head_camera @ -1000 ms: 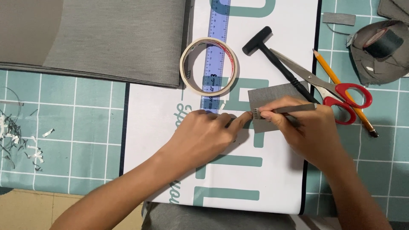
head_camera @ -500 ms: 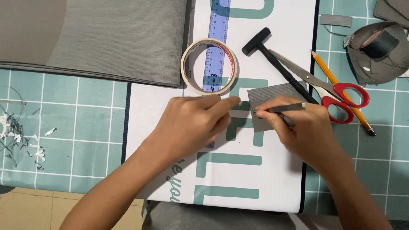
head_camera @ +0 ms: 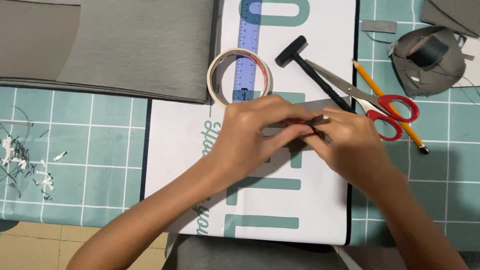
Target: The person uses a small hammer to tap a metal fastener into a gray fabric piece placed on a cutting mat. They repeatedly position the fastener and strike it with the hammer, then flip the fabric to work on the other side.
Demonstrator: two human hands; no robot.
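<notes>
My left hand (head_camera: 255,132) and my right hand (head_camera: 347,145) meet over a small grey piece of material (head_camera: 320,106) on the white printed sheet (head_camera: 185,150). Between the fingertips of both hands is a thin dark pen-like tool (head_camera: 316,120) with a metal end. The left hand's fingers cover most of the grey piece and press on it; the right hand pinches the tool. Only the piece's top edge shows.
A masking tape roll (head_camera: 239,77) lies over a blue ruler (head_camera: 247,45). A small black hammer (head_camera: 310,70), red-handled scissors (head_camera: 385,107) and a pencil (head_camera: 387,107) lie to the right. Grey fabric (head_camera: 120,47) fills the top left; scraps (head_camera: 425,57) at top right.
My left hand slid right over the grey piece until its fingers met the right hand at the tool. The right hand stayed nearly in place.
</notes>
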